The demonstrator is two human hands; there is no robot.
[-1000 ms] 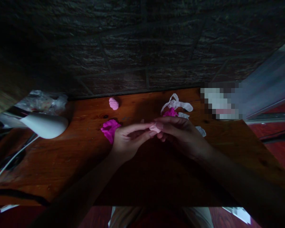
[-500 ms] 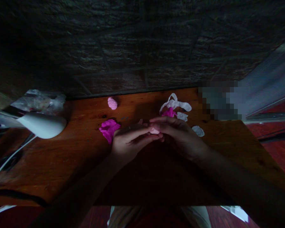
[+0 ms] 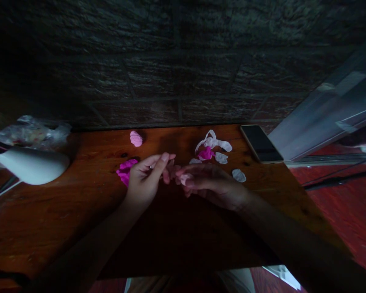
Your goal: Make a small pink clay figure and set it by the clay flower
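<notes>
My right hand point(image 3: 215, 184) pinches a small pale pink clay-like lump point(image 3: 185, 178) between thumb and fingers, above the wooden table. Close by on the left, my left hand point(image 3: 148, 175) has its thumb pressed against the index finger; whether anything is in that pinch is too dark to make out. A ring shows on one of its fingers. Partly behind the left hand lies a crumpled magenta piece point(image 3: 126, 171). Beyond the right hand are a smaller magenta piece point(image 3: 205, 153), a curled whitish strip point(image 3: 212, 141) and thin whitish flat pieces point(image 3: 239, 175).
A pink lump point(image 3: 136, 138) sits near the dark brick wall point(image 3: 149, 77). On the right a phone point(image 3: 261, 143) lies by a grey panel point(image 3: 317, 106). A white lamp head point(image 3: 33, 165) and a clear plastic bag point(image 3: 33, 132) occupy the left side.
My hands have drawn apart, leaving the pale pink lump in the right hand. The left thumb has lifted onto its index finger. The whole view has shifted somewhat.
</notes>
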